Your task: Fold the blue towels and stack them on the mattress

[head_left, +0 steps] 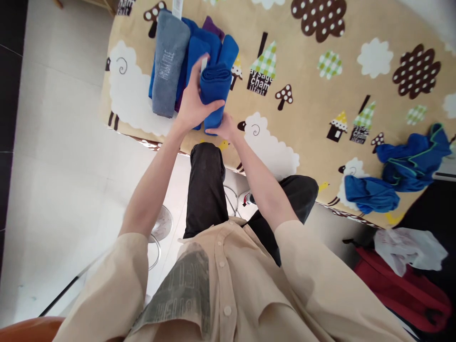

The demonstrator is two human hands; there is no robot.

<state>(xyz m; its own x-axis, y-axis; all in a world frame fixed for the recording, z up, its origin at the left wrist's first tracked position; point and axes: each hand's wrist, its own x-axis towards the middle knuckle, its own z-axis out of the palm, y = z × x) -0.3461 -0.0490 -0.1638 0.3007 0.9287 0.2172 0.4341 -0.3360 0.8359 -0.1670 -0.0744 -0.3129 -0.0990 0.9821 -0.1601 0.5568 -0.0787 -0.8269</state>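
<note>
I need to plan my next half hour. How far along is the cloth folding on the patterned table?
Done: a grey folded towel and blue folded cloths lie side by side at the table's far left. In hand: the left hand and right hand grip a folded blue cloth beside them. Left: two crumpled blue cloths lie unfolded at the right end.

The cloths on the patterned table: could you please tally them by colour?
Blue, folded: 3, one gripped by left hand and right hand
Blue, crumpled: 2
Grey: 1
Purple: 1
Total: 7
</note>
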